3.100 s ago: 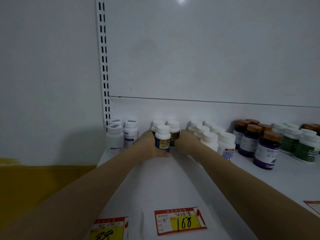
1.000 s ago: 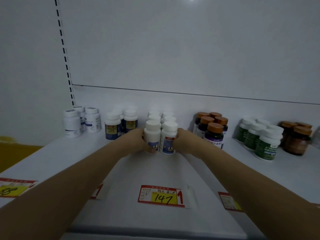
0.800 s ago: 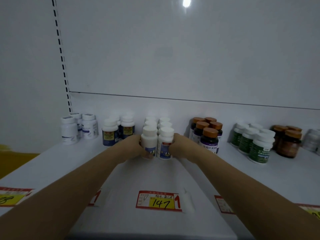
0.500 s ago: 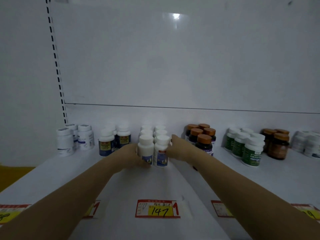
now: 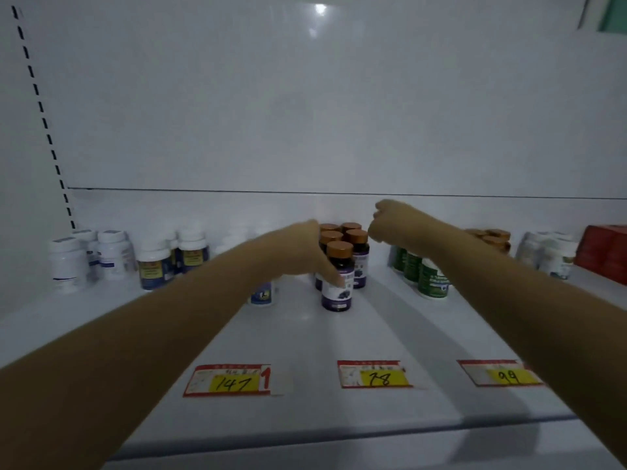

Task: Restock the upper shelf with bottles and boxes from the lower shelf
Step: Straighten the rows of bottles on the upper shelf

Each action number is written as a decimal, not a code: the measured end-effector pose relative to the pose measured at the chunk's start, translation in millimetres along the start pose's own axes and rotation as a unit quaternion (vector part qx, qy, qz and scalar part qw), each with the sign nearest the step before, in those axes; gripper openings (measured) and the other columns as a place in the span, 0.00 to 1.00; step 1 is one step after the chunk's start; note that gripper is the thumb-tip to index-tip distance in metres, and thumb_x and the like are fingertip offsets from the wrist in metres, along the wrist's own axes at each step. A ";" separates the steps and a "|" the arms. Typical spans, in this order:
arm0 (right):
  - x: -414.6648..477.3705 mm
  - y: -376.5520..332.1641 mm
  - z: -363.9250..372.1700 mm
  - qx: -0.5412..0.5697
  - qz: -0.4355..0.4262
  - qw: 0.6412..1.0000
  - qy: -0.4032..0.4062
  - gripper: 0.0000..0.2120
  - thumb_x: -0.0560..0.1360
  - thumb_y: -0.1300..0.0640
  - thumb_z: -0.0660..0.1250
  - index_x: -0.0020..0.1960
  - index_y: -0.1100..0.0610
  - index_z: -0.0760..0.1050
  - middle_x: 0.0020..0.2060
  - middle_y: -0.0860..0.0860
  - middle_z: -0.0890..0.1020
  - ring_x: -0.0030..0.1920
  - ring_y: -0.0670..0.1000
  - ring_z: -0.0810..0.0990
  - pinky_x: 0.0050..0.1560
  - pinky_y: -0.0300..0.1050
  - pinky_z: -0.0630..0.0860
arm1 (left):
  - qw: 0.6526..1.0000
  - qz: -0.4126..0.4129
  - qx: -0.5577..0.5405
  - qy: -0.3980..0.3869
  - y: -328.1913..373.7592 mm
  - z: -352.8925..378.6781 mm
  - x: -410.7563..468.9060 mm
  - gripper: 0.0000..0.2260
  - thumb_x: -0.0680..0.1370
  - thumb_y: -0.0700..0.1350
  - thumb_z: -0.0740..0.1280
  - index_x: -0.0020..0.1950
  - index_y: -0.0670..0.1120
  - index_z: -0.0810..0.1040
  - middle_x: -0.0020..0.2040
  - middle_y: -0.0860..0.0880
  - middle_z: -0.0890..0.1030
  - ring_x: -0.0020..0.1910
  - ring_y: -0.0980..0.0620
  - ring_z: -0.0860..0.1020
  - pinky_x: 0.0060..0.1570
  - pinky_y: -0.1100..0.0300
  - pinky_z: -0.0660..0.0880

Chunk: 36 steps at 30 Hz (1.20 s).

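Both arms reach in over the shelf (image 5: 305, 334) at mid-frame.

Left hand (image 5: 298, 252): flat against the left side of the brown-capped bottle cluster (image 5: 342, 252) in the centre, thumb lying across the front bottle's purple label (image 5: 336, 290). It touches the bottle, but the fingers are hidden behind the cluster, so I can't tell if it's a real grip.

Right hand (image 5: 390, 222): loosely curled, holding nothing, hovering above and just right of the cluster.

Other stock:
- white bottles with blue labels (image 5: 156, 266), left
- green bottles (image 5: 427, 276), right of centre
- red boxes (image 5: 607, 252), far right edge
- price tags (image 5: 230, 381) on the front lip

Handling, as a judgement: small rigid plastic bottles, probably light, with smooth labels that may be slippery. They're packed upright and touching, so nudging one could topple its neighbours. Best hold is around the body just under the cap, or squeeze the group from both sides.
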State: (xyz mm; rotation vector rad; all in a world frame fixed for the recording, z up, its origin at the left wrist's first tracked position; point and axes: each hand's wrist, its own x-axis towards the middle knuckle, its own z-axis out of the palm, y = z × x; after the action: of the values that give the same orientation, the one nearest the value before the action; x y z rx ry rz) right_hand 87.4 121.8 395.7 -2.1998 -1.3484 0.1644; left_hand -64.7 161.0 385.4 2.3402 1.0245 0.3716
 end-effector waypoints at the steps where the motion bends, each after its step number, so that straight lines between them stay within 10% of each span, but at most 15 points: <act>1: 2.1 12.0 8.6 -0.004 0.011 1.000 -0.017 0.24 0.76 0.65 0.59 0.72 0.65 0.61 0.68 0.60 0.71 0.65 0.57 0.71 0.60 0.47 0.71 | 0.999 -0.016 -0.022 -0.021 -1.1 14.4 8.2 0.28 0.72 0.40 0.73 0.69 0.43 0.66 0.56 0.51 0.71 0.52 0.55 0.66 0.39 0.79 0.66; 8: 22.7 65.2 41.5 -0.007 0.041 0.992 -0.120 0.21 0.78 0.62 0.58 0.70 0.64 0.62 0.66 0.60 0.71 0.58 0.56 0.74 0.49 0.42 0.71 | 0.974 -0.144 -0.168 -0.047 -25.0 65.1 51.8 0.37 0.60 0.32 0.78 0.66 0.44 0.70 0.66 0.47 0.74 0.66 0.44 0.71 0.69 0.47 0.67; 11: 28.4 73.3 49.9 -0.010 0.038 0.991 -0.131 0.22 0.79 0.60 0.57 0.72 0.63 0.61 0.68 0.59 0.70 0.64 0.56 0.73 0.59 0.43 0.72 | 0.969 -0.170 -0.179 -0.030 -42.2 69.4 62.6 0.49 0.46 0.41 0.82 0.67 0.45 0.70 0.66 0.47 0.76 0.65 0.45 0.73 0.68 0.47 0.69; 16: 30.0 69.2 58.5 -0.013 -0.004 0.988 -0.151 0.19 0.79 0.58 0.59 0.69 0.62 0.66 0.65 0.59 0.74 0.64 0.57 0.74 0.63 0.46 0.71 | 0.970 -0.178 -0.163 -0.029 -30.6 70.7 55.2 0.35 0.62 0.33 0.78 0.67 0.44 0.71 0.65 0.46 0.76 0.65 0.45 0.73 0.70 0.47 0.66; 36: 25.7 66.1 62.9 -0.010 -0.027 0.991 -0.131 0.17 0.79 0.60 0.58 0.66 0.63 0.69 0.62 0.61 0.76 0.61 0.58 0.75 0.61 0.47 0.72 | 0.982 -0.115 -0.145 -0.038 -49.7 73.9 73.6 0.32 0.64 0.37 0.78 0.66 0.45 0.73 0.65 0.46 0.77 0.65 0.46 0.74 0.70 0.48 0.66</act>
State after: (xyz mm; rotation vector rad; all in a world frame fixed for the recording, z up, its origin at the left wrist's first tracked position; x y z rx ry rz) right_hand 128.4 145.3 313.4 -2.2143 -1.5550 0.4343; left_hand -11.2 215.4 298.7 1.9392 1.1101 0.3158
